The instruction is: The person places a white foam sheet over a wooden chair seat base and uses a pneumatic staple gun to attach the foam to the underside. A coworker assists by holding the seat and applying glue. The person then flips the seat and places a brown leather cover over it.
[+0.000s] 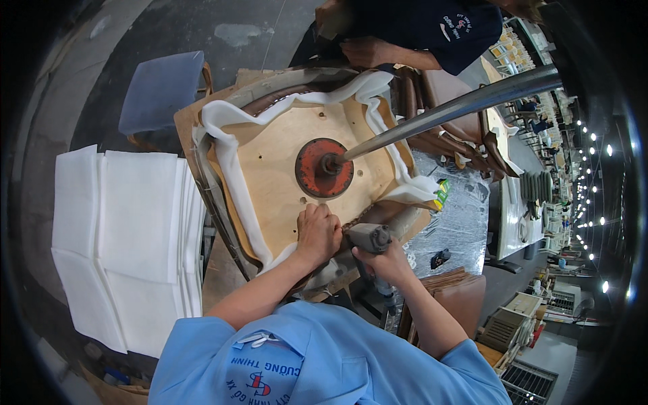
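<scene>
An upturned plywood seat base (277, 169) lies in front of me, edged with white foam padding (226, 158) and brown leather folded over its rim. A red round press plate (324, 169) on a steel rod (445, 108) pins it at the middle. My left hand (317, 233) is clenched on the covering at the near edge of the plywood. My right hand (381, 260) grips a grey pneumatic staple gun (370, 237), its nose against the same near edge, right beside my left hand.
A stack of white foam sheets (128, 236) lies to my left. A blue-cushioned chair (162, 88) stands at the far left. Another person in a dark shirt (432, 30) has a hand (368, 50) at the seat's far edge. More brown seats (466, 128) are stacked at right.
</scene>
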